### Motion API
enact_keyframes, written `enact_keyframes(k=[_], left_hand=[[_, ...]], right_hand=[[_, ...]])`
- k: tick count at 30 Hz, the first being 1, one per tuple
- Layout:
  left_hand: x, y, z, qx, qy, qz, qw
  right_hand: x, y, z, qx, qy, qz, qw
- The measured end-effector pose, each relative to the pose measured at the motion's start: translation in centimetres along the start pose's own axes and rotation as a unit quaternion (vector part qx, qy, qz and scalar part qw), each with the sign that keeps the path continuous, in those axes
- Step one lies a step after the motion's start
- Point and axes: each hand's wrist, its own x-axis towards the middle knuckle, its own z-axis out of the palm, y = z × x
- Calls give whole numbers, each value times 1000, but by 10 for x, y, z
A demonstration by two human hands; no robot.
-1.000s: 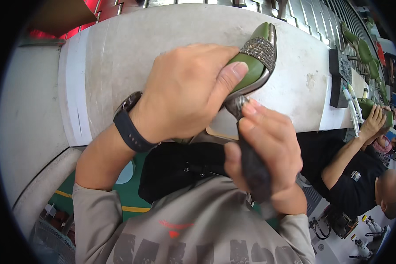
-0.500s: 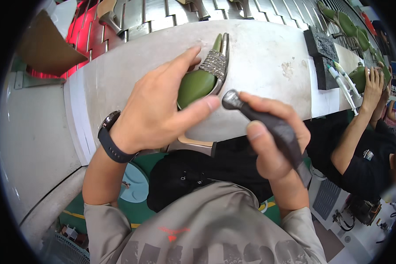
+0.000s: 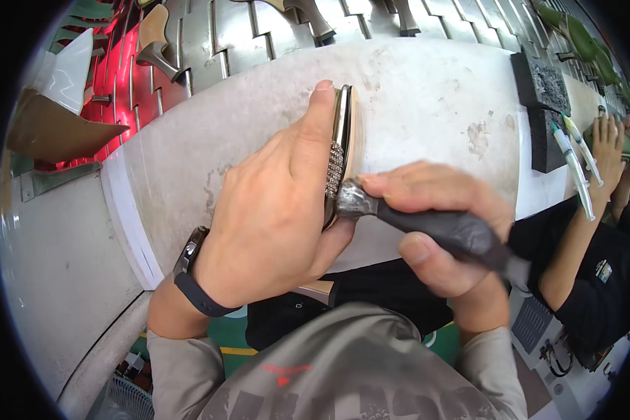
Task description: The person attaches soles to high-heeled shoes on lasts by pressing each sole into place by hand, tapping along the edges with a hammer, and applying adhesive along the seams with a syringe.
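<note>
R hand [image 3: 462, 192] is closed round a dark-handled tool [image 3: 434, 229], its metal head up against the shoe [image 3: 337, 161] nr the near end. L hand [image 3: 273, 203], w/ a dark watch [image 3: 192, 255] on the wrist, grips the shoe tilted sideways, sole edge facing R, above or on the pale worktop [image 3: 420, 105]; can't tell which. Outward: dark blocks [image 3: 542, 122] at R, heeled parts [image 3: 154, 38] on metal slats [image 3: 241, 42] at the far edge.

The bench [image 3: 427, 91] is whitish and has some stains. Along its far edge lie shiny metal slats [image 3: 236, 35], and beyond the far left corner red light [image 3: 119, 94] colours them. Beside the left edge is a pale, smooth surface [image 3: 52, 245]. Below the near edge, the green floor [image 3: 227, 330] carries a yellow line [image 3: 238, 351].
</note>
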Motion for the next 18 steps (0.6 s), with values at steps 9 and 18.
enact_keyframes(k=[9, 18], left_hand=[[-4, -3, -4, -26, -16, -27, 999], [-8, -3, -9, -36, 1, -6, 999]], right_hand=[[5, -1, 3, -28, 42, 47, 998], [-19, -4, 22, 153, 123, 178, 964]])
